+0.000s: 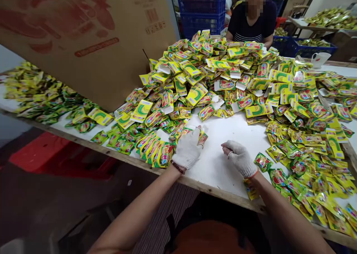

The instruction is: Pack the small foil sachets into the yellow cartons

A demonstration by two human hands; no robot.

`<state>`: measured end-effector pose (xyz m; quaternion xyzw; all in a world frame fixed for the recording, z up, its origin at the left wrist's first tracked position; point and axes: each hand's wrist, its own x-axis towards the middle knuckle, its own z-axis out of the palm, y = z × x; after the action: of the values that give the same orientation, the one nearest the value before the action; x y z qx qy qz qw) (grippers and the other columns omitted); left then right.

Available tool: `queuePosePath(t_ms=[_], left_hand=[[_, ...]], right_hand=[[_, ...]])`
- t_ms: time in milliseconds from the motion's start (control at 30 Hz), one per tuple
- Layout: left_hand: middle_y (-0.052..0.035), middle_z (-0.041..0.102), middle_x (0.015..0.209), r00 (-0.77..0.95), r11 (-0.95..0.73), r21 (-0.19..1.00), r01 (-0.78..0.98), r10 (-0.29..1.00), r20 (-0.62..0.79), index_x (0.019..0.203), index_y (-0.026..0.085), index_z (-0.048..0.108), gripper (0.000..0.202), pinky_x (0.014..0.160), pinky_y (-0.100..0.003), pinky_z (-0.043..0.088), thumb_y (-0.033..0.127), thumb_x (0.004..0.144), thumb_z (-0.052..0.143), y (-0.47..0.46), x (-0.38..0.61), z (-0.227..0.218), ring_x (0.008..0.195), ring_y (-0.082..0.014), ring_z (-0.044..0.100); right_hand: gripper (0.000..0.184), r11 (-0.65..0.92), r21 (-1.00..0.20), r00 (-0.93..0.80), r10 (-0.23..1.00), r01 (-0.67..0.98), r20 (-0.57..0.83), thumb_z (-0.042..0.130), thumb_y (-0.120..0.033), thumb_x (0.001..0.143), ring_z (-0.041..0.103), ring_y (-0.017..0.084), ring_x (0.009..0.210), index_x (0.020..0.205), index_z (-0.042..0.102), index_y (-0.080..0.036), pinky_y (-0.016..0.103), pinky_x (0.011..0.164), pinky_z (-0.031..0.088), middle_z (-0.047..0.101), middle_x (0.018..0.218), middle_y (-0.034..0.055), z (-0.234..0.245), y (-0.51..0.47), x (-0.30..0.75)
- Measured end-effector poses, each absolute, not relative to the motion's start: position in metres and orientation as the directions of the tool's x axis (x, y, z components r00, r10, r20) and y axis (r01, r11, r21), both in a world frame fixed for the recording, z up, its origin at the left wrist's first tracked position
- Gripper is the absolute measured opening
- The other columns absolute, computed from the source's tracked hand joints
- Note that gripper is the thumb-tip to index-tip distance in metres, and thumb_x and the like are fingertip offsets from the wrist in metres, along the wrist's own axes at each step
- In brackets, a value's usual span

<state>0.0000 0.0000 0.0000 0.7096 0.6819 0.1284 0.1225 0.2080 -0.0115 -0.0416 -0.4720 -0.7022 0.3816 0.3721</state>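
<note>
My left hand (189, 148), in a white fingertip-less glove, reaches over the near table edge. Its fingers close around a small printed box (203, 138), mostly hidden under the palm. Just left of it, a row of yellow-and-green boxes (157, 151) leans together on edge. My right hand (237, 155), gloved the same way, hovers over the white tabletop (214, 164). Its fingers are curled together, and nothing shows in them. Right of this hand lie loose shiny sachets (279, 176). Ahead of both hands rises a heap of yellow boxes (200, 79), several with open flaps.
A large cardboard carton (92, 34) stands at the left, with more green sachets (41, 94) behind and beside it. Across the table sits a person (252, 23). Blue crates (200, 8) are stacked at the back. A white cup (320, 59) and a red stool (44, 153) are also in view.
</note>
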Motion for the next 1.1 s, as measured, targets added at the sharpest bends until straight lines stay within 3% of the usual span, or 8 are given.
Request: queuePosePath(t_ms=[133,233,367,533,700,767,900,1100], left_hand=[[-0.0098,0.066,0.117,0.123,-0.081,0.907,0.414,0.992,0.032,0.125,0.017,0.053,0.037,0.092,-0.034,0.051,0.027,0.090,0.052,-0.019,0.029,-0.021,0.105,-0.0215,0.063],[-0.0077,0.068,0.113,0.138,0.063,0.992,0.111,0.987,-0.079,0.121,0.018,0.054,0.037,0.086,-0.032,0.054,0.036,0.088,0.055,-0.036,0.049,-0.033,0.098,-0.0197,0.065],[-0.0086,0.069,0.107,0.088,0.186,0.976,-0.117,0.980,-0.177,0.129,0.019,0.042,0.057,0.079,-0.032,0.056,0.036,0.080,0.067,-0.057,0.058,-0.047,0.091,-0.0190,0.068],[-0.0075,0.068,0.103,0.198,0.063,0.988,0.142,0.976,-0.091,0.108,0.017,0.058,0.031,0.082,-0.033,0.055,0.034,0.083,0.064,-0.078,0.048,-0.051,0.093,-0.0192,0.066],[-0.0032,0.066,0.085,0.307,-0.113,0.946,0.303,0.952,0.016,0.087,0.017,0.064,0.017,0.078,-0.029,0.052,0.032,0.087,0.057,-0.067,0.040,-0.037,0.081,-0.0156,0.061],[-0.0013,0.063,0.079,0.322,-0.080,0.955,0.287,0.947,-0.017,0.079,0.016,0.060,0.016,0.074,-0.027,0.050,0.031,0.085,0.057,-0.057,0.038,-0.034,0.076,-0.0138,0.058],[0.0011,0.062,0.081,0.348,0.107,0.992,0.066,0.929,-0.124,0.102,0.017,0.058,0.031,0.067,-0.023,0.050,0.031,0.076,0.067,-0.044,0.035,-0.035,0.074,-0.0123,0.058],[-0.0047,0.068,0.084,0.394,-0.017,0.993,0.117,0.919,-0.031,0.074,0.015,0.064,0.019,0.079,-0.028,0.050,0.033,0.079,0.062,-0.043,0.030,-0.028,0.083,-0.0161,0.061]], right_hand=[[0.026,0.005,-0.998,-0.099,0.995,0.057,-0.001,0.068,-0.035,0.077,0.061,0.016,0.072,0.093,0.054,-0.022,0.028,0.060,0.049,0.064,0.088,0.0028,-0.045,-0.021,0.208],[0.033,-0.035,-0.996,-0.082,0.996,-0.084,-0.028,0.075,-0.032,0.072,0.062,0.016,0.074,0.088,0.048,-0.023,0.027,0.064,0.051,0.061,0.082,-0.0006,-0.040,-0.028,0.210],[0.028,-0.048,-0.999,-0.097,0.994,-0.021,-0.045,0.072,-0.031,0.076,0.063,0.016,0.078,0.095,0.053,-0.023,0.027,0.068,0.053,0.063,0.087,-0.0004,-0.037,-0.048,0.217],[0.015,-0.016,-0.941,-0.110,0.992,0.338,-0.056,0.063,-0.029,0.083,0.064,0.019,0.083,0.094,0.068,-0.020,0.031,0.076,0.052,0.070,0.087,0.0034,-0.036,-0.081,0.232],[0.018,0.009,-0.923,-0.058,0.998,0.384,-0.015,0.059,-0.032,0.084,0.064,0.020,0.077,0.089,0.071,-0.020,0.032,0.072,0.053,0.070,0.081,0.0039,-0.033,-0.090,0.229],[0.019,0.007,-0.937,-0.042,0.999,0.349,-0.008,0.059,-0.035,0.084,0.061,0.018,0.072,0.089,0.068,-0.019,0.029,0.066,0.051,0.067,0.076,0.0029,-0.034,-0.088,0.224],[0.040,-0.047,-0.969,-0.014,0.999,0.241,-0.052,0.060,-0.038,0.086,0.056,0.015,0.064,0.120,0.056,-0.017,0.024,0.056,0.047,0.058,0.071,-0.0016,-0.035,-0.084,0.218],[0.029,0.133,-0.886,-0.135,0.988,0.445,0.080,0.050,-0.040,0.095,0.061,0.018,0.074,0.094,0.070,-0.018,0.028,0.066,0.048,0.069,0.081,0.0037,-0.025,-0.086,0.222]])
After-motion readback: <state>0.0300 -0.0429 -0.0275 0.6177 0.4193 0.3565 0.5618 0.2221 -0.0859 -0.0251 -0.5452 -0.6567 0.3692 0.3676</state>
